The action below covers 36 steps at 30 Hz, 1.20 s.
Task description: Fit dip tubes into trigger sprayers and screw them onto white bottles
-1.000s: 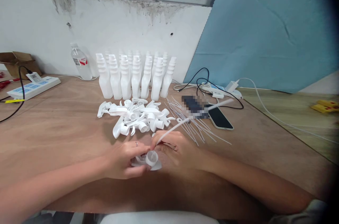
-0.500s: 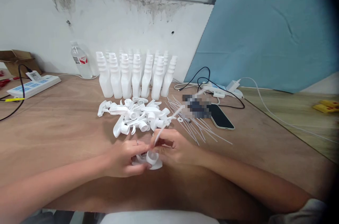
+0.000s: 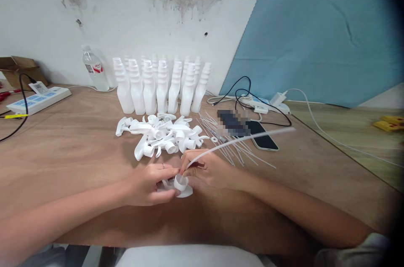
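Note:
My left hand (image 3: pixel 154 185) is closed on a white trigger spray head (image 3: pixel 184 191), steadying it at the table's near side with its collar facing up. My right hand (image 3: pixel 202 170) pinches a thin translucent dip tube (image 3: pixel 240 138) close to its lower end, right at the collar opening. From my fingers the tube bends up and out to the right. Whether its end sits inside the collar I cannot tell, as fingertips cover it. Just beyond my hands lies a heap of white spray heads (image 3: pixel 164 132). Loose tubes (image 3: pixel 232 149) are spread to the right of that heap.
White bottles (image 3: pixel 150 94) without caps stand in rows behind the heap. A phone (image 3: pixel 262 136) lies at right, beside a pixelated dark object (image 3: pixel 232 123). Power strips (image 3: pixel 41 100) and cables are on both sides. A clear water bottle (image 3: pixel 94 69) stands by the wall.
The dip tube's free end has swung lower and to the right. Both hands keep hold of the same parts. The whole view has shifted slightly.

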Each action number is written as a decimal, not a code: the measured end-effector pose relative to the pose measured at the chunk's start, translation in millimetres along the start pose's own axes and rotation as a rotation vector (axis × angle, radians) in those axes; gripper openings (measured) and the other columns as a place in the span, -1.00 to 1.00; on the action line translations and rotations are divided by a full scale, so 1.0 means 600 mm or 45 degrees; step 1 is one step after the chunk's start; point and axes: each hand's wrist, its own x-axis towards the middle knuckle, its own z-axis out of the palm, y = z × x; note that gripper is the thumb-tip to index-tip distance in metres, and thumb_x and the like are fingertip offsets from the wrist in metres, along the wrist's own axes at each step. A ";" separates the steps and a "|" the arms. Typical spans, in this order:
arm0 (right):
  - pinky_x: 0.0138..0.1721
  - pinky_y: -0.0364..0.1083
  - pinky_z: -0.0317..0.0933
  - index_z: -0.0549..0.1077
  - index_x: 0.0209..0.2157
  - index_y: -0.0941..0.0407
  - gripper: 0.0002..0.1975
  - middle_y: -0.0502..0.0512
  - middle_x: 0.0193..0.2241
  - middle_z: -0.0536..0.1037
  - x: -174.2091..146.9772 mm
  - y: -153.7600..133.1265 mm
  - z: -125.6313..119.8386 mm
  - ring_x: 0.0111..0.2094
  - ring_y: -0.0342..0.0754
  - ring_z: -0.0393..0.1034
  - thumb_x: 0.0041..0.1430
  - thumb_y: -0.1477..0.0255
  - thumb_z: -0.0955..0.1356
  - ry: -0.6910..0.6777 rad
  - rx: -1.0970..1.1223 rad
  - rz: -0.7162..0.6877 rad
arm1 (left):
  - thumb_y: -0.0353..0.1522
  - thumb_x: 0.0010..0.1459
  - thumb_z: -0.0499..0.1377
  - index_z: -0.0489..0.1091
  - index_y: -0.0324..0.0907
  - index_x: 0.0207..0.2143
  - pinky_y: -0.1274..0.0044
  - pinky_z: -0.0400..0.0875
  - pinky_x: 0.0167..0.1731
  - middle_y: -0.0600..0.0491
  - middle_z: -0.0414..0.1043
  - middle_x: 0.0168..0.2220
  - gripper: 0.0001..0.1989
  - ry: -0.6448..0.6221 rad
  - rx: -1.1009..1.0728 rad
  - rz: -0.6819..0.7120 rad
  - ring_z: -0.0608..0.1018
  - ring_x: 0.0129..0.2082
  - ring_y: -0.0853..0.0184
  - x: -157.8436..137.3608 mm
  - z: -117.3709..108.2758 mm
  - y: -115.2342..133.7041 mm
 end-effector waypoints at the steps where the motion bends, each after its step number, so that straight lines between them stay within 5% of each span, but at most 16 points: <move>1: -0.32 -0.16 0.28 0.48 -0.42 0.21 -0.89 0.06 -0.44 0.50 -0.001 -0.002 0.001 -0.38 -0.15 0.40 0.18 0.51 0.35 -0.012 -0.003 0.001 | -0.35 0.18 0.14 0.42 -0.24 -0.11 0.57 0.27 -0.42 0.01 0.41 -0.40 -0.76 0.000 0.012 0.007 0.42 -0.45 0.39 0.000 0.000 0.000; 10: -0.26 -0.14 0.28 0.49 -0.44 0.20 -0.87 0.06 -0.44 0.51 0.001 -0.007 0.005 -0.35 -0.13 0.40 0.18 0.56 0.33 -0.007 -0.085 -0.036 | -0.33 0.20 0.14 0.41 -0.19 -0.03 0.57 0.29 -0.40 -0.01 0.44 -0.35 -0.72 0.007 -0.010 -0.016 0.43 -0.40 0.37 -0.004 0.007 -0.010; 19: -0.17 -0.10 0.24 0.45 -0.23 0.20 -0.68 0.13 -0.29 0.45 -0.015 0.028 0.026 -0.24 -0.11 0.32 0.27 0.20 0.29 0.041 0.046 -0.213 | -0.27 0.11 0.24 0.43 -0.23 -0.20 0.56 0.31 -0.43 0.01 0.44 -0.40 -0.75 0.140 0.059 -0.009 0.45 -0.44 0.37 -0.003 0.007 -0.009; 24: -0.12 -0.10 0.21 0.45 -0.22 0.19 -0.71 0.13 -0.22 0.45 -0.016 0.039 0.030 -0.17 -0.09 0.33 0.14 0.25 0.41 0.017 0.147 -0.171 | -0.15 0.10 0.26 0.41 -0.22 -0.27 0.51 0.30 -0.45 -0.01 0.43 -0.47 -0.68 0.313 0.230 0.253 0.43 -0.49 0.35 -0.002 0.006 -0.012; 29: -0.38 -0.21 0.16 0.42 -0.18 0.22 -0.66 0.09 -0.29 0.48 -0.020 0.044 0.031 -0.40 -0.21 0.25 0.16 0.23 0.39 -0.065 0.344 0.073 | -0.33 0.18 0.19 0.41 -0.16 -0.23 0.47 0.34 -0.34 0.01 0.49 -0.39 -0.88 0.505 0.438 0.264 0.48 -0.40 0.32 0.005 -0.065 -0.010; 33: -0.45 -0.23 0.06 0.43 -0.13 0.24 -0.63 0.02 -0.39 0.43 -0.023 0.042 0.026 -0.47 -0.25 0.15 0.19 0.22 0.36 -0.098 0.298 0.082 | -0.38 0.20 0.15 0.38 -0.18 -0.27 0.49 0.37 -0.26 0.05 0.45 -0.32 -0.94 1.039 0.717 -0.154 0.45 -0.38 0.37 0.016 -0.167 -0.076; 36: -0.38 -0.21 0.10 0.38 0.05 0.23 -0.55 0.06 -0.30 0.43 -0.023 0.037 0.020 -0.39 -0.21 0.20 0.26 0.21 0.29 -0.101 0.264 0.004 | -0.32 0.13 0.22 0.24 -0.24 -0.01 0.48 0.41 -0.20 -0.08 0.34 0.00 -0.60 1.246 0.570 -0.471 0.45 -0.15 0.30 0.026 -0.232 -0.169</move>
